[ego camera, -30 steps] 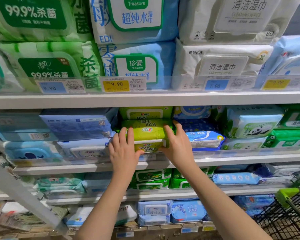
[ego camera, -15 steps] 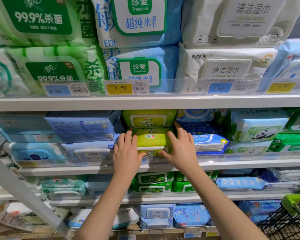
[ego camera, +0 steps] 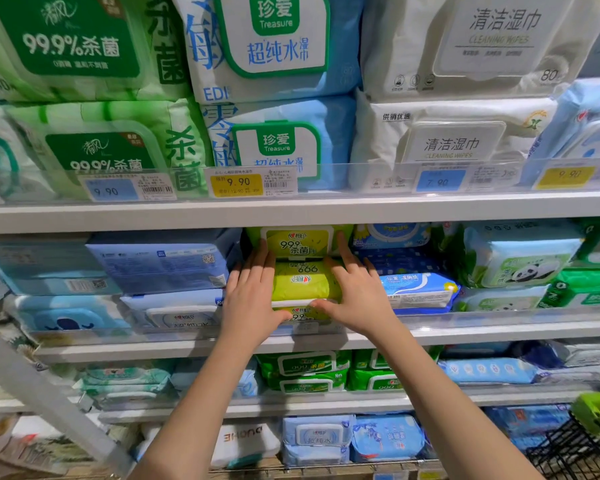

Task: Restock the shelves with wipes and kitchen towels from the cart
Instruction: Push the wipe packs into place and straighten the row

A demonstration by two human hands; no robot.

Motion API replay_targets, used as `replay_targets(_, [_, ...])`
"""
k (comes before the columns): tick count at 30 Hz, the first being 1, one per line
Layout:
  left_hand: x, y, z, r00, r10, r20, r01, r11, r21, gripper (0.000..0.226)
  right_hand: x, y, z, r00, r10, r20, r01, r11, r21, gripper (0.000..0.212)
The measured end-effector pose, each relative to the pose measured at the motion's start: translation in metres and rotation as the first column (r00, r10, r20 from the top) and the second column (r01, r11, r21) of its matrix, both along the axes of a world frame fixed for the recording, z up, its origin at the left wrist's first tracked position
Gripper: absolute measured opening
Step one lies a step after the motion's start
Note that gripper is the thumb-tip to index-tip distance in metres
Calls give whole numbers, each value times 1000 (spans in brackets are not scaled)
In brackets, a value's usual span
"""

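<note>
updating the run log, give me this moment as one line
stage: seating pack | left hand: flat against yellow-green wipes pack | right hand: flat against its other side | spot: second shelf

Shop aisle: stocked shelves (ego camera: 291, 213), price tags (ego camera: 238, 183), cart (ego camera: 582, 445).

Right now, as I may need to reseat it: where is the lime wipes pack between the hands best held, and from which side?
Hold the lime wipes pack by its short ends, from the front, where the left hand and right hand flank it. It lies flat under another pack, with blue packs crowding both sides, so likely only its front corners are free.
</note>
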State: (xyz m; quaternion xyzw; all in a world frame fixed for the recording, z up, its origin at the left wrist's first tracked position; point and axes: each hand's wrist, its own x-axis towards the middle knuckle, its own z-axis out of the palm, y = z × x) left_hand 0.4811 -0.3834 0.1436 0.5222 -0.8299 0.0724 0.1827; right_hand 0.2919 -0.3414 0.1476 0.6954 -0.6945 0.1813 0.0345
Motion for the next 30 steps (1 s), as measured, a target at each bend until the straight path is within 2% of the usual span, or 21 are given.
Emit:
replay_targets(2, [-2, 5, 0, 998, 20, -53, -20, 1000, 4, 83, 2, 3, -2, 987, 13, 159, 2, 996, -92, 71])
replay_targets(4, [-7, 11, 0, 985, 37, -168, -35, 999, 15, 78, 8, 6, -4, 949, 6, 314, 45, 987, -157, 68])
replay_targets(7, [-13, 17, 1, 968, 74, -238, -61, 996, 62, 68, 15, 6, -9, 903, -39, 429, 143, 967, -213, 63])
replay_targets(14, [-19, 14, 4, 925, 134, -357, -83, 984, 155, 55, 13, -1, -8, 873, -109, 475, 214, 962, -172, 49])
replay_targets(18, [-20, 11, 3, 884, 157, -441, -71, 976, 204, 53, 15, -4, -4, 807, -115, 579, 265, 947, -182, 44])
replay_targets(23, [-24, 9, 5, 849, 147, -508, -38, 975, 219, 52, 16, -13, 3, 804, -223, 551, 310, 948, -68, 31])
replay_targets(27, [-26, 5, 5, 787, 156, -597, -19, 973, 229, 45, 16, -17, 7, 739, -183, 648, 309, 947, -85, 25])
replay_targets(30, [-26, 3, 3, 792, 128, -597, -14, 981, 193, 40, 16, -20, 7, 711, -117, 693, 299, 943, -148, 25])
